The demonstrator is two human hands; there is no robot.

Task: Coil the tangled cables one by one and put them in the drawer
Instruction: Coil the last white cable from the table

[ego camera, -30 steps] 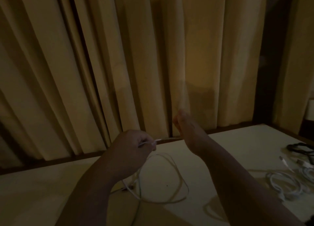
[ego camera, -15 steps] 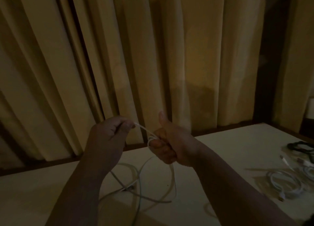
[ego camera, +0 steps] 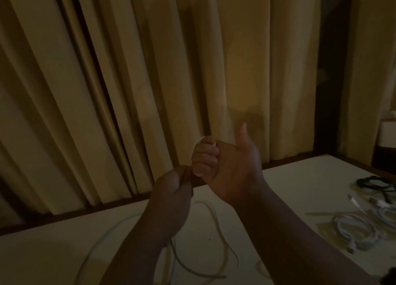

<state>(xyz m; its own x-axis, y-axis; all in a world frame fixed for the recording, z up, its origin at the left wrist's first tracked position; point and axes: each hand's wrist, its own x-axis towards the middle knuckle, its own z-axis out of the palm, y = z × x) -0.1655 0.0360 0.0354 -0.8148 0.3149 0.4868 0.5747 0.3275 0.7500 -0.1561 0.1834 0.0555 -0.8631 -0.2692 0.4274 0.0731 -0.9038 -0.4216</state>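
Heavy yellow curtains [ego camera: 128, 70] way beyond the fingertips, filling the whole back. Pale table [ego camera: 300, 188] down under both hands, dim as anything. Right hand [ego camera: 227, 167] raised above it with thumb up and four fingers [ego camera: 204, 156] curled tight, serving as a spool: white cable [ego camera: 216, 220] looped over the top of those knuckles, probably to get every turn the same size. Left hand [ego camera: 173, 190] just below and touching that fist, closed in a pinch on the same cable, most likely feeding slack and holding tension for the next wrap. Hard to make out the exact pinch in this light, though. Rest of that cable trailing loose on the table under both wrists, so plenty left to wind. Off beyond the right wrist, well apart from the fingers: a heap of more white cables [ego camera: 351, 227] waiting, plus a black cable [ego camera: 375, 183] further back. No drawer anywhere in view. Guessing early days on the whole job. Worth watching for snags in those trailing loops.
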